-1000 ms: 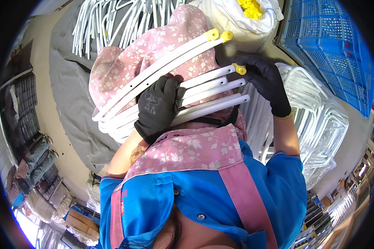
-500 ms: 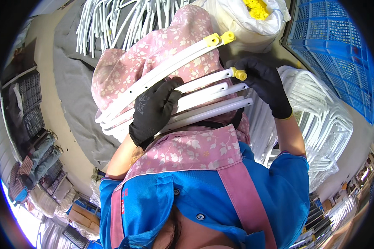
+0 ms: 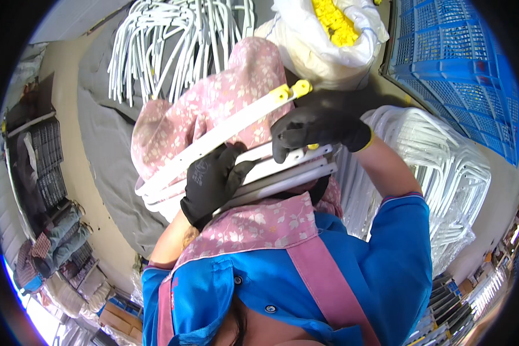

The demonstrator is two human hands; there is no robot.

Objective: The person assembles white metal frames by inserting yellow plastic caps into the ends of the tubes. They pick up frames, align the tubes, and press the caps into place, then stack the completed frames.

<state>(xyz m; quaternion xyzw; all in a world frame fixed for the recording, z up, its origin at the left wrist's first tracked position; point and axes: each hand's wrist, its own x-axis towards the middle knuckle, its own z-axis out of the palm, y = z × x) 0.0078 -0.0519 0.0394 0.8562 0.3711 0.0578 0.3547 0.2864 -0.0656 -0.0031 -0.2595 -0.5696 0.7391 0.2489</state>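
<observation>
Over the pink apron, the left hand [image 3: 212, 185] clamps its grip around white hangers [image 3: 271, 173] while the right hand [image 3: 317, 130] pinches their ends.

White bag [image 3: 323, 52] — top centre — perhaps holding yellow caps [image 3: 335, 22].

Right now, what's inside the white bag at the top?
The white bag is open and holds small yellow pieces heaped at its mouth. Anything deeper is hidden by the bag's wall.

Just one view here, head-mounted fisheye, looking steeply down the person's own chest — super close, the blue jacket [image 3: 352, 277] fills the bottom (edges bend hard toward the rim). Nothing else to overlap with.
</observation>
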